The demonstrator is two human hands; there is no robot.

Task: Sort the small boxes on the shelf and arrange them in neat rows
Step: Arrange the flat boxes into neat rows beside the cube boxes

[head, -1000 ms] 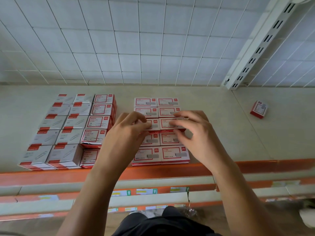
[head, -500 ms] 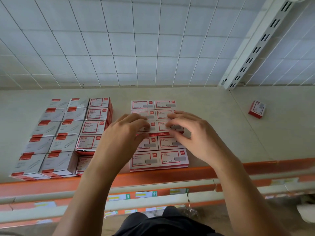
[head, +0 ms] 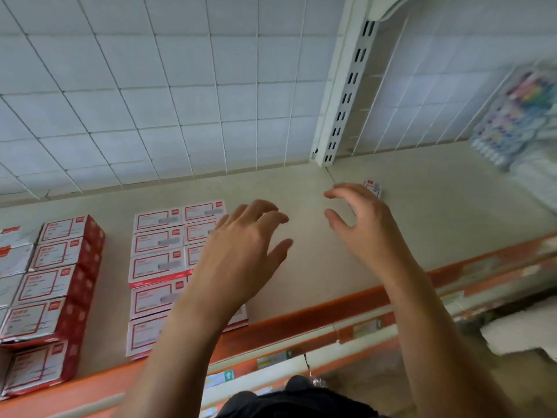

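I find both hands empty, fingers loosely spread: left hand [head: 241, 245] over the arranged rows [head: 156, 267], right hand [head: 364, 224] close to the stray box [head: 372, 187], which sits at its 1 o'clock on the shelf [head: 452, 206], partly hidden. I judge the box light, stiff card, best pinched by its long sides. The slotted upright [head: 346, 86] at 12 and the taller stacks [head: 57, 282] at 9 are no obstruction

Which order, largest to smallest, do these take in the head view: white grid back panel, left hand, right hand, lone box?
1. white grid back panel
2. left hand and right hand: look alike, unranked; both near the camera
3. lone box, partly hidden behind the right hand
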